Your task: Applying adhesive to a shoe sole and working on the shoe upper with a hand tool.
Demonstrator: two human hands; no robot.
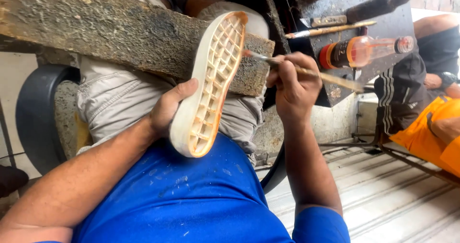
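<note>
Shoe sole [211,87]: centre frame, grid side up, propped against a rough wooden block [120,32]. Left hand [167,106] fingers closed round its edge. Right hand [292,82] fingers pinch a thin brush [306,72], bristles at the upper rim. Orange tint along edges, possibly adhesive; grid middle looks bare. Glue bottle [364,51] on tabletop [402,22], upper right.

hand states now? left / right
Left hand: closed on the edge of the shoe sole, holding it.
Right hand: closed on a thin brush, bristles at the sole's rim.
</note>
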